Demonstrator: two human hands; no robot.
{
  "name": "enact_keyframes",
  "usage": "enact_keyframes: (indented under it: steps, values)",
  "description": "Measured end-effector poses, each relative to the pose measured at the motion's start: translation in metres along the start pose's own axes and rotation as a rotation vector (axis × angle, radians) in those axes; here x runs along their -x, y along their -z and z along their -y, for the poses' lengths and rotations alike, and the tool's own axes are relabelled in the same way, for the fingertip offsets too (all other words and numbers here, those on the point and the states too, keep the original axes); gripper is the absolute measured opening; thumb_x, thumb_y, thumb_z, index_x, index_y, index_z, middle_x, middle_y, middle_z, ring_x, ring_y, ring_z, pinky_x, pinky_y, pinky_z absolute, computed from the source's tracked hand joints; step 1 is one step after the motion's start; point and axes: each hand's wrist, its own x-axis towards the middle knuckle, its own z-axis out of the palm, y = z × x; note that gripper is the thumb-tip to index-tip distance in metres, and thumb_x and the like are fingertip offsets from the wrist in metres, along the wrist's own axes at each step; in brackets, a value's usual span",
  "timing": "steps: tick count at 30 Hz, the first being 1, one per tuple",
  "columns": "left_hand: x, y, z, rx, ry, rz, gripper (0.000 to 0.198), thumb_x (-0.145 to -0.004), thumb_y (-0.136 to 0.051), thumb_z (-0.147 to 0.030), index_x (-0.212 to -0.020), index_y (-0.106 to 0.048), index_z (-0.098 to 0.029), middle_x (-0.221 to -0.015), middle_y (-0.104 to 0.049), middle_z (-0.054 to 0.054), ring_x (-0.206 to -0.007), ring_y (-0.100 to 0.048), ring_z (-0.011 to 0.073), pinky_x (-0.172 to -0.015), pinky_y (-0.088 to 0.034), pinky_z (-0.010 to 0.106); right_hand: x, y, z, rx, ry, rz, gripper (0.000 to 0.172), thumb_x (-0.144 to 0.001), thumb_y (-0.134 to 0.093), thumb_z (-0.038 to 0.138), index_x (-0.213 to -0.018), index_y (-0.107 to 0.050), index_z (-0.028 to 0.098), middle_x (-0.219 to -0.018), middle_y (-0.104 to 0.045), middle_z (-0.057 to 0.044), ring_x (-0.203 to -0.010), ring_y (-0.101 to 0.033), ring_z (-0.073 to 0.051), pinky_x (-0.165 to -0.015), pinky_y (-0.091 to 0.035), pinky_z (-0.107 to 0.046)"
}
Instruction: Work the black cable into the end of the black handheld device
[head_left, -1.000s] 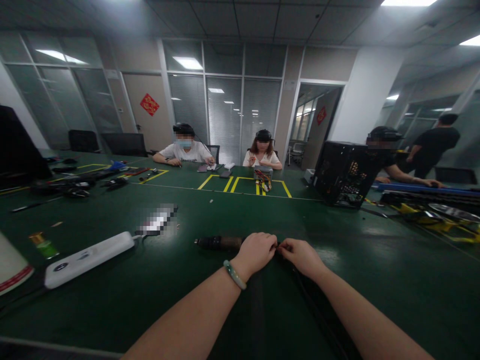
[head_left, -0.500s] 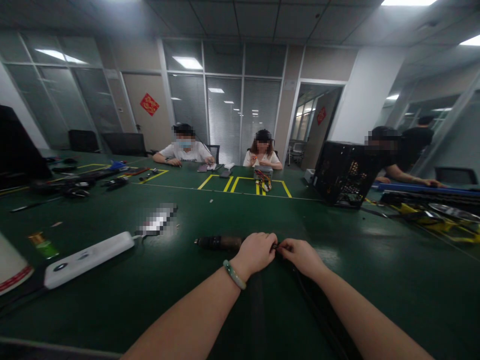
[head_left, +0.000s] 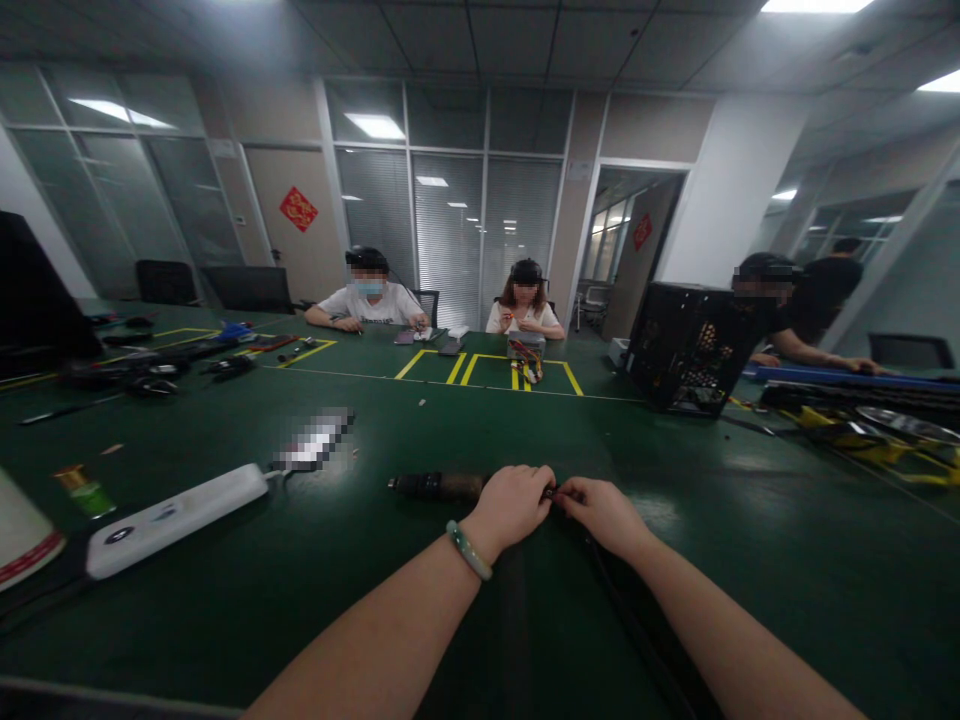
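A dark, pen-shaped electric screwdriver (head_left: 442,486) lies along the green table, its narrow tip pointing left. Around its rear end my left hand (head_left: 516,508) is closed, palm down, with a jade-coloured bangle at the wrist. Close against it, my right hand (head_left: 604,512) pinches the cable end at the tail of the tool. The fingertips of both hands meet there and largely cover the joint. From beneath my right hand a black cable (head_left: 616,592) runs down toward the table's near edge.
At left are a white power strip (head_left: 180,520), a small green bottle (head_left: 86,492) and a white cup (head_left: 22,530). A black computer case (head_left: 686,345) stands at back right, near yellow-and-black parts (head_left: 862,440). Two people sit across the table; another works at right.
Both hands stay in nearly the same place, with only tiny finger movement at the cable joint. The screwdriver has barely shifted.
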Motion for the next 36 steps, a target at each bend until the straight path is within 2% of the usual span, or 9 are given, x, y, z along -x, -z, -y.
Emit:
enact_keyframes:
  steps: [11, 21, 24, 28, 31, 33, 36]
  values:
    - [-0.003, -0.009, 0.005, 0.004, -0.035, -0.043, 0.005, -0.088, -0.055, -0.023, -0.092, -0.057, -0.020, -0.093, -0.063, 0.001, -0.089, -0.058, 0.0185, -0.080, -0.043, 0.032, 0.000, 0.001, 0.004, 0.022, -0.007, 0.008, 0.021, -0.089, -0.053, 0.037, -0.088, -0.070, 0.025, -0.075, -0.070, 0.002, -0.067, -0.062, -0.014, -0.055, -0.034, -0.023]
    - [-0.003, -0.010, 0.005, 0.010, -0.049, -0.032, 0.006, -0.086, -0.054, -0.019, -0.092, -0.057, -0.019, -0.092, -0.062, 0.003, -0.090, -0.058, 0.0190, -0.082, -0.043, 0.033, -0.001, 0.003, 0.016, 0.125, -0.090, 0.000, 0.021, -0.087, -0.056, 0.040, -0.088, -0.070, 0.026, -0.080, -0.070, 0.001, -0.071, -0.062, -0.016, -0.058, -0.034, -0.025]
    - [-0.002, -0.010, 0.005, 0.001, -0.058, -0.030, 0.006, -0.086, -0.054, -0.018, -0.092, -0.056, -0.018, -0.094, -0.062, 0.004, -0.091, -0.058, 0.0197, -0.083, -0.043, 0.034, -0.002, 0.004, 0.020, 0.219, -0.039, -0.033, 0.020, -0.086, -0.057, 0.038, -0.088, -0.072, 0.025, -0.086, -0.069, -0.002, -0.079, -0.061, -0.018, -0.069, -0.036, -0.028]
    - [-0.001, -0.008, 0.005, -0.014, -0.067, -0.031, 0.007, -0.087, -0.052, -0.019, -0.093, -0.055, -0.018, -0.095, -0.062, 0.004, -0.091, -0.058, 0.0198, -0.084, -0.044, 0.035, -0.005, 0.004, 0.020, 0.313, 0.074, -0.155, 0.016, -0.082, -0.061, 0.033, -0.081, -0.073, 0.023, -0.103, -0.062, -0.007, -0.101, -0.053, -0.025, -0.086, -0.034, -0.037]
    - [-0.001, -0.008, 0.005, -0.003, -0.073, -0.057, 0.009, -0.086, -0.052, -0.020, -0.094, -0.056, -0.018, -0.095, -0.062, 0.004, -0.092, -0.058, 0.0200, -0.086, -0.044, 0.036, -0.010, 0.002, 0.015, 0.265, 0.178, -0.112, 0.010, -0.081, -0.060, 0.024, -0.081, -0.070, 0.020, -0.117, -0.058, -0.007, -0.114, -0.047, -0.025, -0.097, -0.030, -0.040]
    - [-0.001, -0.008, 0.004, 0.002, -0.082, -0.083, 0.011, -0.083, -0.055, -0.021, -0.094, -0.056, -0.018, -0.096, -0.063, 0.005, -0.094, -0.057, 0.0204, -0.091, -0.041, 0.038, -0.012, 0.000, 0.012, 0.211, 0.218, -0.031, 0.010, -0.082, -0.056, 0.018, -0.086, -0.065, 0.019, -0.110, -0.062, -0.006, -0.109, -0.052, -0.023, -0.097, -0.031, -0.039]
    - [-0.001, -0.009, 0.003, -0.001, -0.098, -0.122, 0.016, -0.080, -0.057, -0.021, -0.095, -0.057, -0.018, -0.100, -0.063, 0.005, -0.099, -0.057, 0.0205, -0.103, -0.033, 0.041, -0.013, -0.002, 0.012, 0.152, 0.198, 0.035, 0.011, -0.086, -0.050, 0.017, -0.091, -0.059, 0.018, -0.091, -0.064, -0.005, -0.086, -0.059, -0.019, -0.082, -0.041, -0.032]
